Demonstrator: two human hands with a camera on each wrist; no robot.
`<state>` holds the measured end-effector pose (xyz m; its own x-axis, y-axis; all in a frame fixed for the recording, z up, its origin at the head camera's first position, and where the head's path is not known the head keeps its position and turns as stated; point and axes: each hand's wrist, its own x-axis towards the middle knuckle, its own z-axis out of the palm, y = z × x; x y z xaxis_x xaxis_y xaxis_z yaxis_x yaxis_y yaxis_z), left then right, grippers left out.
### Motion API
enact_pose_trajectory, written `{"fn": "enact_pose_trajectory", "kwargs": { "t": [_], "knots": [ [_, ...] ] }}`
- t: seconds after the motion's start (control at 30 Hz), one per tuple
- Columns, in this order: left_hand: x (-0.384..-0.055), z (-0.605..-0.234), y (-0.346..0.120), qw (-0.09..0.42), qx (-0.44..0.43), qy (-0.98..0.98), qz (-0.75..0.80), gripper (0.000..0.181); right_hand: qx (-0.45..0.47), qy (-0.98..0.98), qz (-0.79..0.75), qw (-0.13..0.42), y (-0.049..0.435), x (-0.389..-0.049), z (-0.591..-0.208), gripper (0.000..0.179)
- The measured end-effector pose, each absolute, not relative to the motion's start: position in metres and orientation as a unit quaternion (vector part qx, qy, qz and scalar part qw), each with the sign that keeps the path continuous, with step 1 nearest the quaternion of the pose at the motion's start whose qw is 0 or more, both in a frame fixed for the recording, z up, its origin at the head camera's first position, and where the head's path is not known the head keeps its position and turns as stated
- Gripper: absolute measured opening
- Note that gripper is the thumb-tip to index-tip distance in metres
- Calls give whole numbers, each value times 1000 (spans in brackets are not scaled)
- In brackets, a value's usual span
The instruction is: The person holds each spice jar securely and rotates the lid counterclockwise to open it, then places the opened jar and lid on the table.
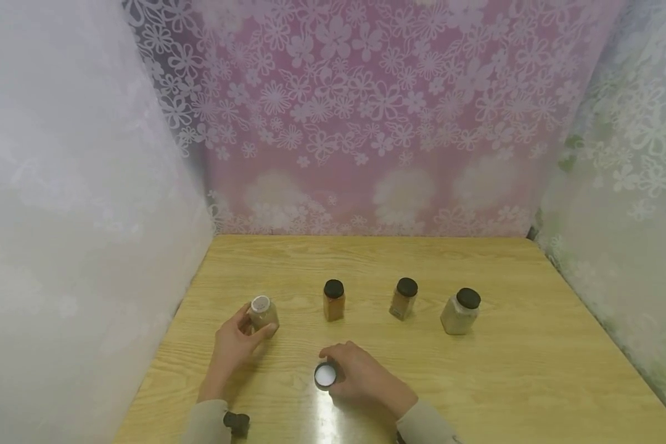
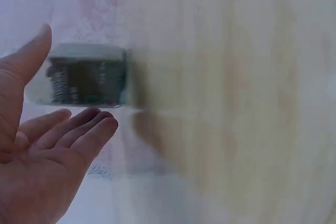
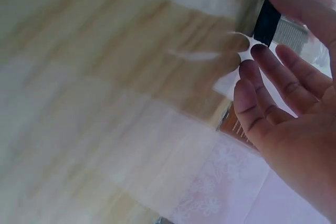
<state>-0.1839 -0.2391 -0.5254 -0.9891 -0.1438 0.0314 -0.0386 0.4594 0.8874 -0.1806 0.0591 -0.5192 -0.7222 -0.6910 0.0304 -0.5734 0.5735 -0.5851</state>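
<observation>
A lidless clear jar (image 1: 264, 316) with pale contents and a whitish top stands at the left of the table. My left hand (image 1: 235, 341) is around it, thumb on the near side and fingers on the far left side. In the left wrist view those fingers are fairly straight, fingertips right at the edge of the jar (image 2: 86, 77), whose dark label is blurred. My right hand (image 1: 361, 375) pinches a black lid (image 1: 325, 375) between thumb and fingers, its white inside showing. The right wrist view has this lid (image 3: 267, 22) edge-on, with the other fingers extended.
Three black-capped jars stand farther back: an orange-brown spice jar (image 1: 334, 301) near the middle, a brownish spice jar (image 1: 403, 300) to its right and a wider pale jar (image 1: 460, 312) beyond. Flowered curtains (image 1: 366, 123) enclose the wooden table (image 1: 522, 382).
</observation>
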Motion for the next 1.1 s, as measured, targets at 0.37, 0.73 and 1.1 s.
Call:
{"fn": "enact_pose_trajectory", "kwargs": {
  "t": [0.37,0.73,1.1],
  "knots": [
    [-178,-468,-192,340,-52,-832,-435,61,-259,882,-393,26,91,-222,-475,44],
    [-210,-505,-125,65,-57,-840,-535,62,-163,876,-447,-72,61,-257,-471,46],
    [-232,-528,-120,-4,-99,-842,-531,63,-139,897,-414,-63,47,-260,-480,57]
  ]
}}
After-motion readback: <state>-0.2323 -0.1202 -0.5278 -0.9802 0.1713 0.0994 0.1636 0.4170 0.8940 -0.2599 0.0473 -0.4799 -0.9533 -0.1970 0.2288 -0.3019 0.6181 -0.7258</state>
